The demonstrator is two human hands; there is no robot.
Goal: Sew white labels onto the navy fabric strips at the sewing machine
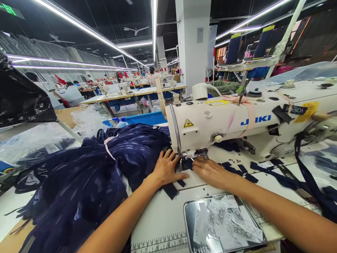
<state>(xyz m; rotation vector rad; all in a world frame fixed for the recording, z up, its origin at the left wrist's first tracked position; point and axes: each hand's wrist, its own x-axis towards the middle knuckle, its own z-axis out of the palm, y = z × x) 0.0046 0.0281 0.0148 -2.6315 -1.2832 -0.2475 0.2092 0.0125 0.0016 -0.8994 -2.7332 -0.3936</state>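
Beside the needle area of a white sewing machine (226, 119), my left hand (165, 169) lies flat with its fingers apart, over the end of a navy fabric strip (170, 190). My right hand (210, 172) is on the other side of the needle, its fingers curled and pressed together; whatever they pinch is hidden. A small dark fabric piece (186, 163) sits under the presser foot, between both hands. Left of the machine head, a large heap of navy sheer fabric (79, 186), tied with a pale band (109, 149), reaches up to my left hand.
A metal tray (196, 242) of printed white labels (223, 219) stands near the front edge. Navy scraps (251, 178) and straps (279, 179) lie to the right. Thread cones (233, 48) stand behind the machine, and people sit at other sewing tables (137, 92) farther back.
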